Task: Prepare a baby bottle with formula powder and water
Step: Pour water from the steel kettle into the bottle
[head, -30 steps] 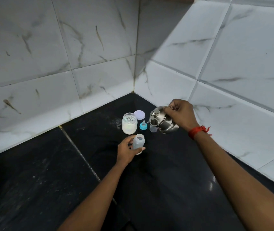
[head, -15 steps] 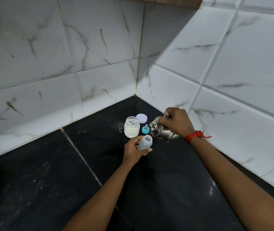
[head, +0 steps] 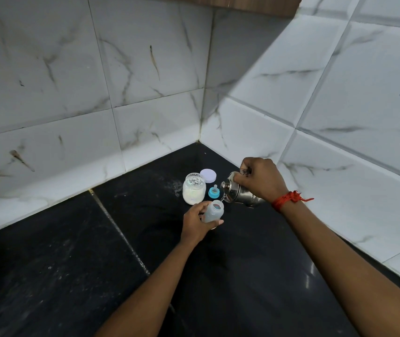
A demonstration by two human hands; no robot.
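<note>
Left hand [head: 195,226] grips the open baby bottle [head: 213,212] just in front of the formula jar [head: 193,188]; right hand [head: 261,180] tips a steel kettle [head: 236,190] over it; a misaligned spout could spill water

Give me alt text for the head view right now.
The right hand tips a steel pot toward the open baby bottle held by the left hand over a black counter. Behind stand an open jar of white powder, its lid and the blue teat.
</note>
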